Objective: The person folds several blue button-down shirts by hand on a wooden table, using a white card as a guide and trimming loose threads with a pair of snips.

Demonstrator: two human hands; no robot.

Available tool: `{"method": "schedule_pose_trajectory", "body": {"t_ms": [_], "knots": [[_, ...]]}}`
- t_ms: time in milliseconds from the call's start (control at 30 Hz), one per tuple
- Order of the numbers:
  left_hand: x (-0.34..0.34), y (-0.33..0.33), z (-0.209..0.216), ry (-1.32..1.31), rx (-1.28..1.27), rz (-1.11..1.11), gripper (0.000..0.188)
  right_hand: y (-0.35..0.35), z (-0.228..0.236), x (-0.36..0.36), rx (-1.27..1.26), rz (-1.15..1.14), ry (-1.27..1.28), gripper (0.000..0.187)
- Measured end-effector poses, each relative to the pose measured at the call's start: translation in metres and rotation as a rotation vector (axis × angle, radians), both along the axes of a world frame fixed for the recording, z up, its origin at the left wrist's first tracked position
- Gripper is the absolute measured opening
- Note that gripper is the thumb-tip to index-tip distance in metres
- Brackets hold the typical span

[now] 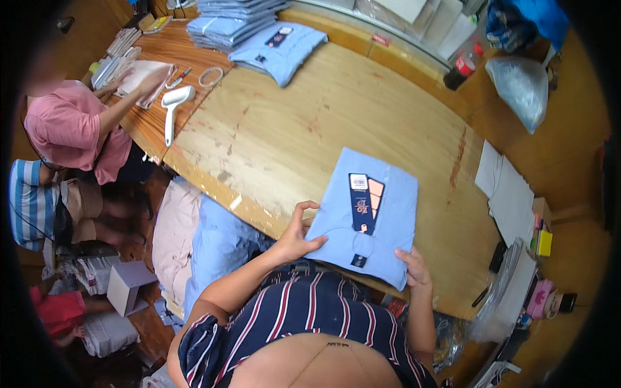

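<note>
A neatly folded light-blue shirt [396,207] lies at the table's near edge, right in front of me. Dark navy and peach hang tags [359,200] rest on its upper face, and a small dark label shows at its neckline. My left hand [299,236] grips the left edge, thumb on top and fingers curled at the side. At the lower right corner my right hand [414,266] pinches the shirt, with its thumb on top and the other fingers partly hidden beneath.
A stack of folded blue shirts [226,26] and one tagged shirt [281,52] sit at the far left. Nearby are a white lint roller [176,98] and a tape roll [211,77]. Papers [501,174] line the right side. A person in pink [71,123] handles cloth at the left.
</note>
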State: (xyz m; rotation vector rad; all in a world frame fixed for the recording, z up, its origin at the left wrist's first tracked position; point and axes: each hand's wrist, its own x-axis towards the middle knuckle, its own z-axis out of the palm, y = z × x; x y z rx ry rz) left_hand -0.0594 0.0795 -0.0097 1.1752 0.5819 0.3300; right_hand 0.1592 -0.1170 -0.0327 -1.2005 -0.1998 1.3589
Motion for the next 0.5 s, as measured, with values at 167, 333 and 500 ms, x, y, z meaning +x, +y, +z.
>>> {"method": "schedule_pose_trajectory", "body": {"t_ms": [167,333,500], "knots": [[-0.023,0.111,0.037,-0.04,0.328,0.087,0.05,0.127,0.043,-0.006,0.141,0.18,-0.09,0.061],[-0.009,0.263,0.081,-0.062,0.802,0.387,0.026,0.299,0.072,0.005,0.449,0.194,-0.253,0.061],[0.018,0.409,0.075,-0.094,0.697,0.598,0.023,0.463,0.047,0.014,0.709,0.122,-0.436,0.057]]}}
